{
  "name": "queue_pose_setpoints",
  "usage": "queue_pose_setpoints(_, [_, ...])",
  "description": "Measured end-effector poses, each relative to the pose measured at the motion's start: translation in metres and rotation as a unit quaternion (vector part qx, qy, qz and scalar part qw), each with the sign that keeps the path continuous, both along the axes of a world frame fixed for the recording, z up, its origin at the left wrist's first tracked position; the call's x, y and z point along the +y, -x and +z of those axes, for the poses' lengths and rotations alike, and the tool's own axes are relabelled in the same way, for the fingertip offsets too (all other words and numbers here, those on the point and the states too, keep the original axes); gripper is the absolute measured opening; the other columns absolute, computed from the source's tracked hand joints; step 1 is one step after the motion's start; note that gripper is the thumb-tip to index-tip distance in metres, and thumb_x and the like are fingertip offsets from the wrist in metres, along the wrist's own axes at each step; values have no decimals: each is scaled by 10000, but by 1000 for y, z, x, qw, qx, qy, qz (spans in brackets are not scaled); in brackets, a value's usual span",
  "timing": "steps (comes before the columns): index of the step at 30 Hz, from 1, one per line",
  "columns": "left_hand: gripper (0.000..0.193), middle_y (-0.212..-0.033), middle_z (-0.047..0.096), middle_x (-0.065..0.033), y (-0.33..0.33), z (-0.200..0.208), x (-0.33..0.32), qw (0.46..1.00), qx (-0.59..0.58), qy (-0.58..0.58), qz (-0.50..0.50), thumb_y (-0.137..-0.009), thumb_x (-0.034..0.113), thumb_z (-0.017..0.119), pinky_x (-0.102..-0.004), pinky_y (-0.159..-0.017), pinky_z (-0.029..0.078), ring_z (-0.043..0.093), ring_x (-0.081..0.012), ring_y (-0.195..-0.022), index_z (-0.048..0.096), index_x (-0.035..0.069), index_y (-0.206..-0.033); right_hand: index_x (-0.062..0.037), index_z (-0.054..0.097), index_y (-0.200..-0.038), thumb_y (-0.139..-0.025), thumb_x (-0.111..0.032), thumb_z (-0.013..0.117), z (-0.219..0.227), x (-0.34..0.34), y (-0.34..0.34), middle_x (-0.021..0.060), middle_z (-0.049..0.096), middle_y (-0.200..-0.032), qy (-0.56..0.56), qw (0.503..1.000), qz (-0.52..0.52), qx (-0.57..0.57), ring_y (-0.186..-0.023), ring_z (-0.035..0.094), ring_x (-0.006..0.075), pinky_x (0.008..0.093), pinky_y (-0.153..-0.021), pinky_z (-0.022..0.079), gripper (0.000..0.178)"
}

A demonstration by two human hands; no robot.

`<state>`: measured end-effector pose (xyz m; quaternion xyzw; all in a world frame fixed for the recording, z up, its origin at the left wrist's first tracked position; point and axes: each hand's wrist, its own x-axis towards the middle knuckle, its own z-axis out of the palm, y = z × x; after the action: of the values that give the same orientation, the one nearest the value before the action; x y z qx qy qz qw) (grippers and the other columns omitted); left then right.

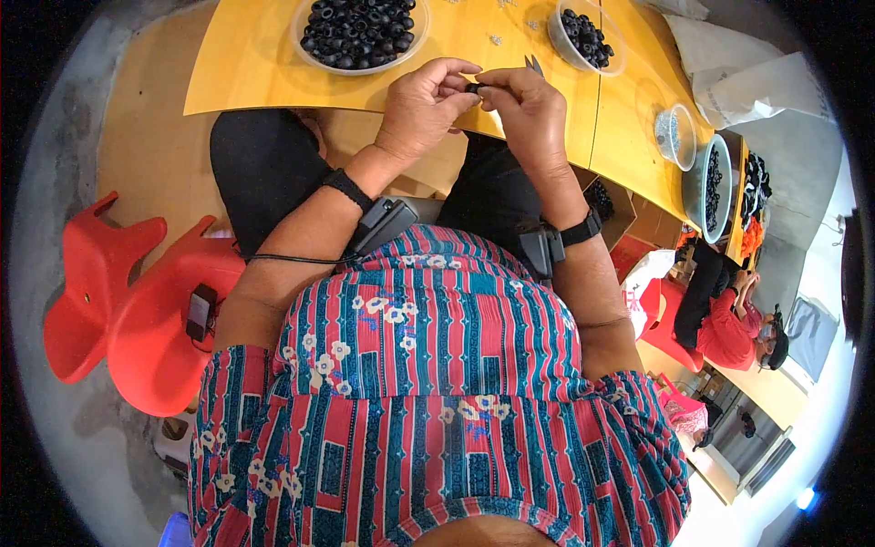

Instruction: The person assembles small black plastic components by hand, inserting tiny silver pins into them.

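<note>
Both hands meet at the near edge of the yellow table (264,73): the left hand (421,105) and right hand (527,108) pinch one small black part (473,87) between their fingertips (most of it is hidden). Just beyond sits a clear bowl (301,46) heaped with black parts; a smaller bowl (558,41) lies to the right. Red chairs (137,301) stand at the left.
</note>
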<state>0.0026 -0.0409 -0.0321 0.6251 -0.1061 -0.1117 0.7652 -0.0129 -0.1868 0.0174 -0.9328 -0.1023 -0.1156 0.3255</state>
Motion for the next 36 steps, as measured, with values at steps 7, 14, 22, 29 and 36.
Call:
queue_pose_setpoints(7, [287,-851,606,-19,0,-4,0,1000,1,12,-11,-813,-25,606,-185,-697,489,579,-60,-771,585,31,-1094,36,663,-926,-789,-49,654,-9,-7,-1,50,656,-769,-389,883,-94,245,-652,595,93,213,-622,483,162])
queue_pose_setpoints(14, [297,-833,608,-32,-2,-8,-1,999,-47,19,7,-796,22,621,-212,-524,541,599,-66,-703,590,66,-1088,40,658,-955,-790,-42,652,-4,-9,-5,68,661,-802,-412,860,-106,282,-668,606,98,200,-614,483,185])
queue_pose_setpoints(22, [307,-806,626,-30,-2,-10,-1,998,-56,18,10,-781,18,644,-204,-557,532,596,-63,-683,596,68,-1080,50,660,-955,-780,-26,655,1,-9,-4,81,666,-792,-400,864,-107,287,-657,616,117,207,-615,498,190])
queue_pose_setpoints(29, [310,-792,614,-27,-1,-6,-1,997,-68,-1,22,-774,29,665,-199,-528,517,584,-60,-663,598,66,-1074,56,675,-898,-777,-17,657,2,-3,0,82,668,-741,-309,928,-92,189,-623,614,103,211,-591,497,143])
queue_pose_setpoints(36, [310,-784,606,-31,-2,-9,-2,997,-75,7,26,-769,44,679,-199,-502,507,573,-55,-648,601,60,-1069,55,673,-907,-775,0,648,3,3,6,79,664,-729,-286,942,-94,147,-623,617,106,212,-592,498,145])
